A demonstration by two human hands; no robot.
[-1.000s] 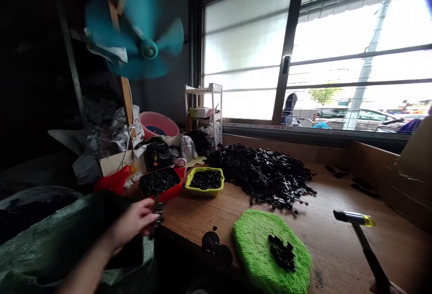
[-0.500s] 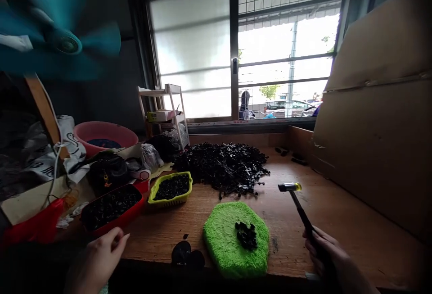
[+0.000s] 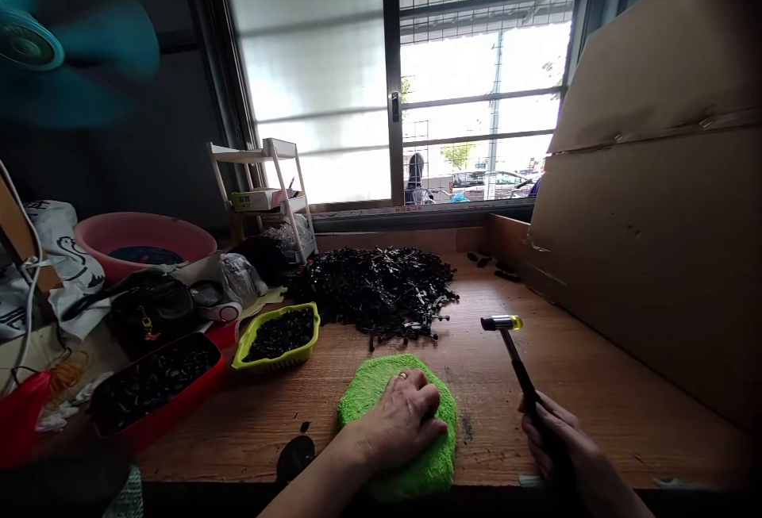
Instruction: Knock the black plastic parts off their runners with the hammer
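Observation:
My right hand is wrapped round the black handle of a small hammer. The hammer is held upright, its head with one black face and one yellow face raised above the table. My left hand, a ring on one finger, rests on a fuzzy green hexagonal cushion. Its fingers are curled over the spot where a jagged black plastic piece lay, and the piece is now almost wholly hidden under them. Close to the left forearm, a flat round black piece lies at the table's front edge.
Behind the cushion is a heap of black plastic parts. To the left stand a yellow-green basket and a red tray, both full of small black pieces. A cardboard sheet leans at right; a fan spins at upper left.
My left hand has moved right from beside the red tray onto the green cushion and covers the black piece. The hammer stays raised in my right hand. The view has shifted slightly.

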